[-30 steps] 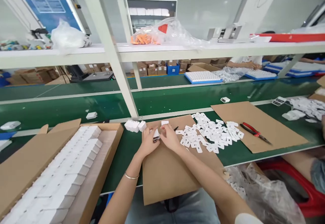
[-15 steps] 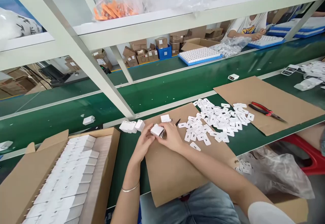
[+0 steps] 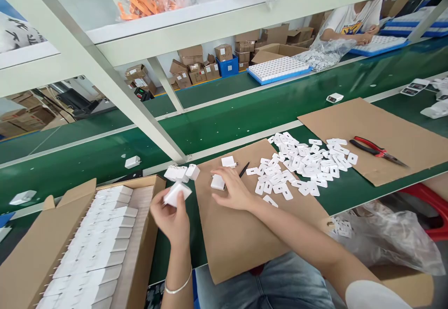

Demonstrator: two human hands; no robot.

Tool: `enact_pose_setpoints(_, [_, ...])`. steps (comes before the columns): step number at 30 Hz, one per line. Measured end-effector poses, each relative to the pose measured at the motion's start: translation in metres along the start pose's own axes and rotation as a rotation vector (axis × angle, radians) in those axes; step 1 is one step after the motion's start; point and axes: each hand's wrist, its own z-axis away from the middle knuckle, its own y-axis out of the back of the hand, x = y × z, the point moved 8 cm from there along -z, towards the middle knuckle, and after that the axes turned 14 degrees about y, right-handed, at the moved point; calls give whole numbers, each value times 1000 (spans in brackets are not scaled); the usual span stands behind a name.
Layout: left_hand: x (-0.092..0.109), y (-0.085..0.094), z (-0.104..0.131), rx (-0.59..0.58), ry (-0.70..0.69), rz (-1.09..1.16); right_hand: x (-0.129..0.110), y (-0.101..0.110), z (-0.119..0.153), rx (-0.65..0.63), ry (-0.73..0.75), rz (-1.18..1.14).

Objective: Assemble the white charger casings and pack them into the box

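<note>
My left hand (image 3: 172, 213) pinches a white plug charger (image 3: 178, 194) between thumb and fingers, just above the green bench and beside the carton. Over the brown cardboard sheet (image 3: 241, 234), my right hand (image 3: 234, 190) has its thumb and fingers around another white charger (image 3: 217, 182). How firmly it grips is hard to make out. Behind that hand lies a charger with metal prongs (image 3: 228, 161), and a black pen-like tool (image 3: 244, 169) rests to its right. Several white blocks (image 3: 177, 173) stand together beyond my left hand. Flat white plates with slots (image 3: 297, 159) are heaped to the right.
An open carton (image 3: 142, 234) packed with rows of white chargers stands at left. Red-and-black pliers (image 3: 378, 151) lie on a second cardboard sheet (image 3: 343, 117). A shelf post (image 3: 140, 108) rises ahead. Across the conveyor (image 3: 224, 127), a person's hands are over a white tray (image 3: 380, 45).
My hands have parted: the left has moved left and nearer me with a charger, while the right stays over the cardboard at another. White pieces on the conveyor have shifted right.
</note>
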Motion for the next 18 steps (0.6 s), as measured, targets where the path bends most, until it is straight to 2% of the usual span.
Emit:
enact_pose_setpoints(1, [1,8,8,65,-26,-33,4,4,0,36,-19,20])
enact_pose_setpoints(2, [1,7,17,32,-46,-97,7,8,1,68,-39,38])
enact_pose_setpoints(5, [-9,-20,46,-357,-89,-369,16,13,3,118,-93,71])
enact_pose_setpoints(6, [-13,-24,54,-429,-95,-428,19,14,3,125,-109,77])
enact_pose_setpoints(7, [-16,-22,58,-417,-99,-454,21,14,3,128,-122,82])
enact_pose_setpoints(9, [-15,-8,59,-263,-112,-460,25,14,4,134,-138,94])
enact_pose_setpoints(10, [-15,-5,61,-239,-127,-467,26,14,5,139,-144,98])
enact_pose_setpoints(13, [-23,-10,69,-365,-122,-511,29,14,6,147,-161,100])
enact_pose_setpoints(14, [-25,-8,71,-356,-93,-494,30,13,6,144,-167,101])
enact_pose_setpoints(17, [-24,11,73,-170,-58,-382,29,10,7,122,-165,95])
enact_pose_setpoints(18, [-24,10,76,-198,-69,-378,29,9,7,120,-162,90])
